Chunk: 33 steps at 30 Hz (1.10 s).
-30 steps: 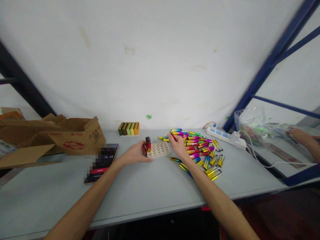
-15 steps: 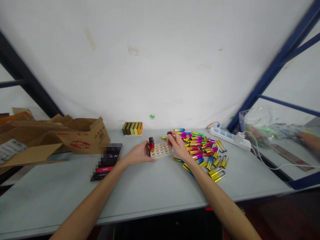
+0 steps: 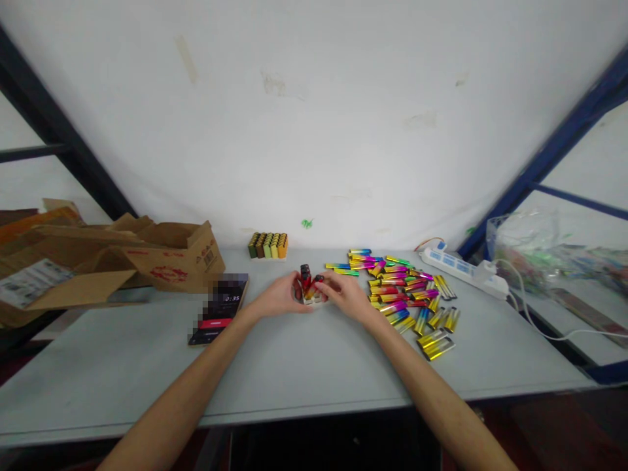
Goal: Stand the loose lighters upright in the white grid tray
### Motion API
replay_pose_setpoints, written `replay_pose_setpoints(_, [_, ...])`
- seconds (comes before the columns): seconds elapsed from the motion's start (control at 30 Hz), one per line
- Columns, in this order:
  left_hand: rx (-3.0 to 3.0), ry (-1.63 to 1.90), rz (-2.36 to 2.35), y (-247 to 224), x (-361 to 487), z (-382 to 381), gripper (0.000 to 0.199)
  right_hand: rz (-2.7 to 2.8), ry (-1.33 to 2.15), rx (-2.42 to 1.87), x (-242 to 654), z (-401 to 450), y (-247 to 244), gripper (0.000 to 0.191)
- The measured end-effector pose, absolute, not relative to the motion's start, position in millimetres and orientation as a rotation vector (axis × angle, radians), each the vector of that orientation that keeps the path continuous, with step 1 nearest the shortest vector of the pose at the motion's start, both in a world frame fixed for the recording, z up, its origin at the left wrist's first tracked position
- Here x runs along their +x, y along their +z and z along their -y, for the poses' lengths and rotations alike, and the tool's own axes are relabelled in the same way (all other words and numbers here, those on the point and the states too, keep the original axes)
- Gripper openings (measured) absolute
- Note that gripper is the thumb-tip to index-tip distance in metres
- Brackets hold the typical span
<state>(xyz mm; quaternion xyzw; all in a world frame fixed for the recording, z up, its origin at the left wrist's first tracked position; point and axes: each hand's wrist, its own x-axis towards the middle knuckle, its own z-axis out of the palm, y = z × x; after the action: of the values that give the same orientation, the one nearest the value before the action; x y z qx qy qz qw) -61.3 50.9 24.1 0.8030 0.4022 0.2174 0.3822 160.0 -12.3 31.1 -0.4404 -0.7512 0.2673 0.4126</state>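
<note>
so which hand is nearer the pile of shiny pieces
Right. The right hand is just left of the pile; the left hand is farther left, beyond the right hand.

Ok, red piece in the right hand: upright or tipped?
Tipped: the red piece slants, dark top toward the right hand, lower end toward the left hand. Seated in the tray: can't tell, too small.

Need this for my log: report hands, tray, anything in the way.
Left hand at tray's left end. Right hand holding tilted red lighter at tray. Metallic tubes to the right, not blocking.
</note>
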Motion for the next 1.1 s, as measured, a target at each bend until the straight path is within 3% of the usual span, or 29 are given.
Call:
replay_pose_setpoints(0.43, [2.111,0.512,-0.973,24,-64,-53,0.064,2.300,0.292,-1.095,147,5,47,0.017])
replay_pose_setpoints(0.8, [2.029,0.422,-0.902,32,-68,-55,0.068,2.273,0.054,-1.296,142,12,38,0.029])
replay_pose_setpoints(0.93, [1.961,0.385,-0.937,33,-69,-55,0.072,2.192,-0.001,-1.293,174,1,43,0.025])
replay_pose_setpoints(1.1, [1.913,0.404,-0.934,33,-67,-56,0.071,2.014,-0.083,-1.702,245,-17,33,0.030])
